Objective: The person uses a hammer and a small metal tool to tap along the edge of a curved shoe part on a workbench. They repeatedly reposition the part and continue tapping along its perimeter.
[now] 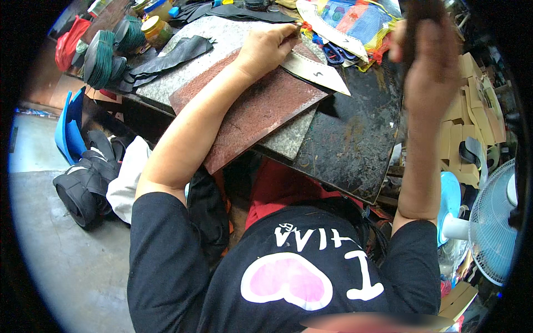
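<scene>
My left hand (269, 50) is closed in a pinch over the far edge of a reddish-brown board (239, 116). Its fingertips grip a short, dark, narrow tool (298, 26), mostly hidden by the fingers. Beside that hand a white pointed pattern piece (319, 75) lies on the board, with a black edge showing under it. High on the right, my right hand (430, 66) is raised and wrapped round a thick dark brown thing (425, 16). Motion smears it, and the frame's top cuts it off, so its kind is unclear.
Grey stone slab (288, 136) under the board; black worktable (350, 139). Black strips (172, 64), green cord spools (100, 58) and a yellow-lidded jar (155, 30) stand left. Another white pattern (333, 28) and coloured mesh (355, 19) lie far right. A fan (494, 222) stands right.
</scene>
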Demonstrator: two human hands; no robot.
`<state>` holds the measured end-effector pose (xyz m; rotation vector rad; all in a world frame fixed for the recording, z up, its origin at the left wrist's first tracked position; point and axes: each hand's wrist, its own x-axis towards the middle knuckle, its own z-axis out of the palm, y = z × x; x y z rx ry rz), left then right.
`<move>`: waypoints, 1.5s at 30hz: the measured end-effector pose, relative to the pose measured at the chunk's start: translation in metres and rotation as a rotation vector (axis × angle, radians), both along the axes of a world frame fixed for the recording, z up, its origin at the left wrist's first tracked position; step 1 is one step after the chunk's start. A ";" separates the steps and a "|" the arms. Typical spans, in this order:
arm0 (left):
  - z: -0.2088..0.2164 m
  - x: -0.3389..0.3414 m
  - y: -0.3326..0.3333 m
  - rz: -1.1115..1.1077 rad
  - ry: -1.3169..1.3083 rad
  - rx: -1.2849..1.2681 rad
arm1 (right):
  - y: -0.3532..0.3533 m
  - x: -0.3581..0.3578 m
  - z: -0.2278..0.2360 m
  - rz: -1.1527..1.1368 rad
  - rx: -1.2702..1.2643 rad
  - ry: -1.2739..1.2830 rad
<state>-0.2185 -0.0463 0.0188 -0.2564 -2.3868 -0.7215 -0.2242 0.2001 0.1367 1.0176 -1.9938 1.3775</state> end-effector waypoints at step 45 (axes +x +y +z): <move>-0.005 0.001 0.005 0.075 0.034 0.102 | 0.027 -0.013 -0.069 -0.092 0.691 -0.352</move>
